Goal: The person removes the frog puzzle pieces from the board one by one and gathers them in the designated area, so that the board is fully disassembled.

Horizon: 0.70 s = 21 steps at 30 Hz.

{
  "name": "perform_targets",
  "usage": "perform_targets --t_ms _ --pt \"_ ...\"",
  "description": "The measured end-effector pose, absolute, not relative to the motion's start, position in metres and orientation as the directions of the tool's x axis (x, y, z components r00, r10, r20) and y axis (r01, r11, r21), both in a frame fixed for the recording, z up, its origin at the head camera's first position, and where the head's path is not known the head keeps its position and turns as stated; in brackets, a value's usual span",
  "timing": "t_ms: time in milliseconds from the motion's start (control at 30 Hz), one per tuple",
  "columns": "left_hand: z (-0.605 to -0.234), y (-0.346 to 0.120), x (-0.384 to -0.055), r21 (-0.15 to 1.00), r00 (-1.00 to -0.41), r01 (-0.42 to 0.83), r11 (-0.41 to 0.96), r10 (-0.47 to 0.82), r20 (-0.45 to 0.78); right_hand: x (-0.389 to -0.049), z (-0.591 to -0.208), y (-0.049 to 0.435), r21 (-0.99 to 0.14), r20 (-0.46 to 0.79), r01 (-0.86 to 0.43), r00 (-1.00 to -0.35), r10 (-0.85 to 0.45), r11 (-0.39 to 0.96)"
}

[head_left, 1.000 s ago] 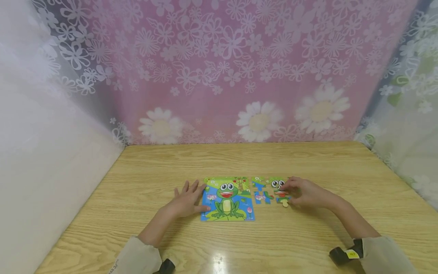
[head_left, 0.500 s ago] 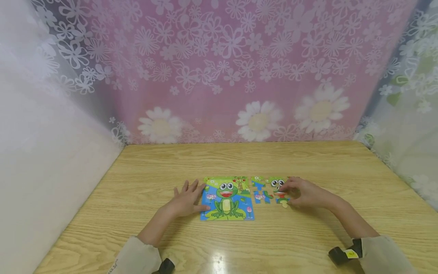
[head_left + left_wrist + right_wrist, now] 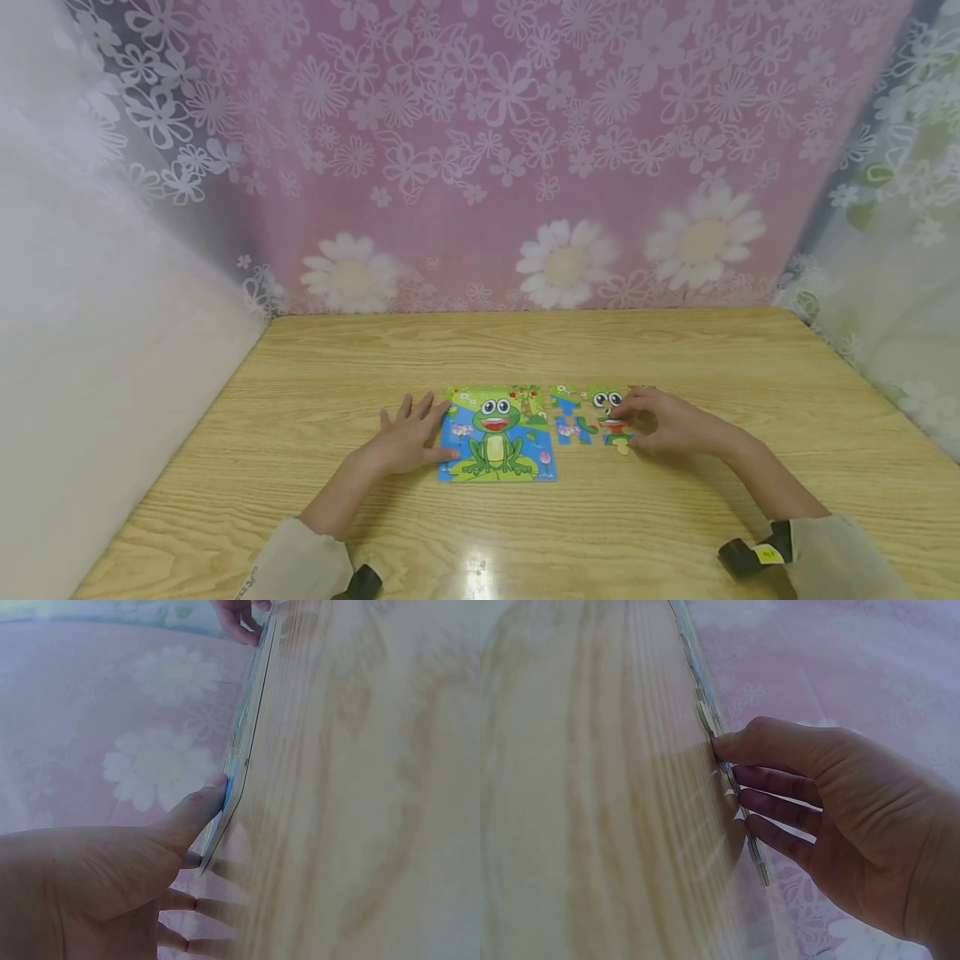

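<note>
A square frog picture board (image 3: 495, 450) lies flat in the middle of the table in the head view. My left hand (image 3: 407, 440) rests at its left edge, fingers spread, thumb on the edge of the board; the left wrist view shows the thumb (image 3: 196, 810) there. To the right of the board lie several frog puzzle pieces (image 3: 566, 403), partly fitted together with gaps between. My right hand (image 3: 678, 423) is over the right-hand pieces, thumb and fingers bent around a puzzle piece (image 3: 718, 754) at the table surface. That piece is mostly hidden by the hand.
The wooden table (image 3: 480, 350) stretches around the board and pieces. A pink flowered curtain (image 3: 465, 167) hangs along the back edge, with pale sheets on both sides. Black wrist straps (image 3: 750, 557) sit near both sleeves.
</note>
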<state>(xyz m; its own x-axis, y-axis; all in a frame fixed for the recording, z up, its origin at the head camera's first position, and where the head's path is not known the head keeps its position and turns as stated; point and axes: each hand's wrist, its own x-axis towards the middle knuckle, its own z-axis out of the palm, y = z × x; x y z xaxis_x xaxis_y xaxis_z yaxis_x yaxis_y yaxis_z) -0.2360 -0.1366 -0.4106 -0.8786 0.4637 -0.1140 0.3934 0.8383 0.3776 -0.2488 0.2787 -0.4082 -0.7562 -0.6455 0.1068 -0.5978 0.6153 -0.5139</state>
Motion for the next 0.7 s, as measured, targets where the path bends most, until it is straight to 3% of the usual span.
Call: perform_targets --t_ms 367,700 --pt "-0.406 -0.136 -0.232 0.397 -0.879 0.387 0.832 0.463 -0.113 -0.247 -0.402 0.275 -0.543 0.07 -0.566 -0.766 -0.639 0.62" --pt "-0.408 -0.136 -0.233 0.405 -0.876 0.394 0.825 0.47 -0.105 -0.247 -0.388 0.256 -0.55 0.14 -0.601 -0.75 -0.646 0.579"
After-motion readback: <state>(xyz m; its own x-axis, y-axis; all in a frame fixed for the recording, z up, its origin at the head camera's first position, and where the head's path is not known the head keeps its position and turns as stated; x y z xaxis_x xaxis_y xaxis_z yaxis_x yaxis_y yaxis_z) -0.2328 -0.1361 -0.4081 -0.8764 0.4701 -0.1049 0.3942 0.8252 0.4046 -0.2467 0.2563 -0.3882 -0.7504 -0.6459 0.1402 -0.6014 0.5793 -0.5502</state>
